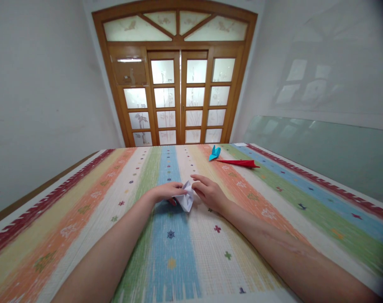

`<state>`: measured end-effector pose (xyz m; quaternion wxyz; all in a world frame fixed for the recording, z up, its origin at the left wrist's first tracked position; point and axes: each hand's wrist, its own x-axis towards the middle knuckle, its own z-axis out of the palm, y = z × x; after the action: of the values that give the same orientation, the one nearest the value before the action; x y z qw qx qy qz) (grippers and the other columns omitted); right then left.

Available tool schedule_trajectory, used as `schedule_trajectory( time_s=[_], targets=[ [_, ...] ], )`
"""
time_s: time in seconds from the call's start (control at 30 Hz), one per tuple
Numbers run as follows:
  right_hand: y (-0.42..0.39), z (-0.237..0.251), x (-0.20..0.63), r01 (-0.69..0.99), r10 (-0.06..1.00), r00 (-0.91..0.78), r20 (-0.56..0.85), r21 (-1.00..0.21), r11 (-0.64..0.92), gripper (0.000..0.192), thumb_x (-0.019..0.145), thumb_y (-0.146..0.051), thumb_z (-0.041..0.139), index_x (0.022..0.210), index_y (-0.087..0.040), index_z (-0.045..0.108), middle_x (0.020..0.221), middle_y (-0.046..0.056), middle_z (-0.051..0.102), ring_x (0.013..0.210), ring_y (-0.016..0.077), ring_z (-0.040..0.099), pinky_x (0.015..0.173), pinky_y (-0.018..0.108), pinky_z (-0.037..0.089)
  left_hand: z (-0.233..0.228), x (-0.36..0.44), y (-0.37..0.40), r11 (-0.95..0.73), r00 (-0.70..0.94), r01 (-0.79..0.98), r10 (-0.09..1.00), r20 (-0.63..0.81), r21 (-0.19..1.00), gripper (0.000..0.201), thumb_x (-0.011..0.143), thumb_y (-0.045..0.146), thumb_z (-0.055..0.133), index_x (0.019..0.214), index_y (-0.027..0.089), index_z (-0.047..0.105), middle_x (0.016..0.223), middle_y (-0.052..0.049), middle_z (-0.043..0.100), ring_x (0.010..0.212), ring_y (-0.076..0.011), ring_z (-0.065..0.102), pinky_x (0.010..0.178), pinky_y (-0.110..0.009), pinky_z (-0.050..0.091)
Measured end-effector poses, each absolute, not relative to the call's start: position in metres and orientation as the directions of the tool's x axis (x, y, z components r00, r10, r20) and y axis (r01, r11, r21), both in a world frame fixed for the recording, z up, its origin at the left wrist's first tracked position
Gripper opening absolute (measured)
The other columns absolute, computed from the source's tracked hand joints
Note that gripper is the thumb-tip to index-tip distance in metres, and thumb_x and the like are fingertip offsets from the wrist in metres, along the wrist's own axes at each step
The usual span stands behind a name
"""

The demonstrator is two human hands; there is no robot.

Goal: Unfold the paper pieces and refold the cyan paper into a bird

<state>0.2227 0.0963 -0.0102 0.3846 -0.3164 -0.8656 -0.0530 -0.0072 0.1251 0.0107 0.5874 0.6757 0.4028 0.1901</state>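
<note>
A piece of folded white paper [186, 201] with several creased flaps is held just above the striped tablecloth, near the middle of the view. My left hand [168, 192] grips its left side, thumb on top and the other fingers partly hidden beneath. On the right, my right hand [207, 191] is at the paper's edge, its fingers loosely curled and partly apart; the forefinger reaches past the paper. Whether its fingertips or thumb pinch the paper cannot be made out.
Farther back on the tablecloth [170, 248] lie a blue folded paper figure [214, 153] and a long, pointed red folded paper [240, 163]. A greenish glass panel [324, 147] leans along the right wall. Wooden doors with glass panes [180, 97] stand beyond the table.
</note>
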Motion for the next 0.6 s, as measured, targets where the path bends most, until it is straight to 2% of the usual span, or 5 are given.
schedule_trajectory(
  time_s=[0.13,0.3,0.43,0.6],
  targets=[
    [0.099,-0.013,0.225,0.61,0.52,-0.445,0.729,-0.179,0.772,0.017,0.099,-0.017,0.05,0.1,-0.024,0.065,0.133,0.01,0.062,0.122,0.0226,0.059,0.1,0.04,0.051,0.007,-0.013,0.129,0.106,0.582,0.286,0.77,-0.26,0.952,0.038,0.076,0.045,0.073,0.103,0.019,0.07,0.086,-0.008,0.071,0.066,-0.018,0.064,0.052,-0.024,0.047],
    [0.107,-0.017,0.231,0.65,0.533,-0.308,0.788,-0.236,0.723,0.015,0.098,-0.017,0.051,0.096,-0.024,0.064,0.126,0.01,0.064,0.118,0.0251,0.06,0.099,0.044,0.051,0.003,-0.021,0.135,0.187,0.56,0.236,0.776,-0.291,0.954,0.042,0.076,0.039,0.074,0.11,0.017,0.066,0.09,-0.009,0.07,0.07,-0.0195,0.066,0.053,-0.026,0.052],
    [0.113,-0.02,0.235,0.666,0.561,-0.22,0.798,-0.298,0.684,0.013,0.094,-0.015,0.053,0.093,-0.024,0.063,0.121,0.01,0.064,0.112,0.0263,0.061,0.092,0.044,0.054,-0.006,-0.023,0.14,0.221,0.521,0.194,0.802,-0.291,0.956,0.034,0.077,0.032,0.069,0.106,0.015,0.065,0.085,-0.01,0.068,0.07,-0.02,0.067,0.053,-0.026,0.052],
    [0.115,-0.023,0.235,0.652,0.598,-0.208,0.774,-0.345,0.675,0.014,0.091,-0.013,0.055,0.091,-0.024,0.064,0.122,0.009,0.062,0.113,0.0269,0.06,0.087,0.041,0.056,-0.013,-0.018,0.143,0.2,0.482,0.142,0.842,-0.244,0.97,0.031,0.078,0.032,0.067,0.105,0.017,0.066,0.08,-0.006,0.068,0.06,-0.0152,0.061,0.051,-0.024,0.048]
  ],
)
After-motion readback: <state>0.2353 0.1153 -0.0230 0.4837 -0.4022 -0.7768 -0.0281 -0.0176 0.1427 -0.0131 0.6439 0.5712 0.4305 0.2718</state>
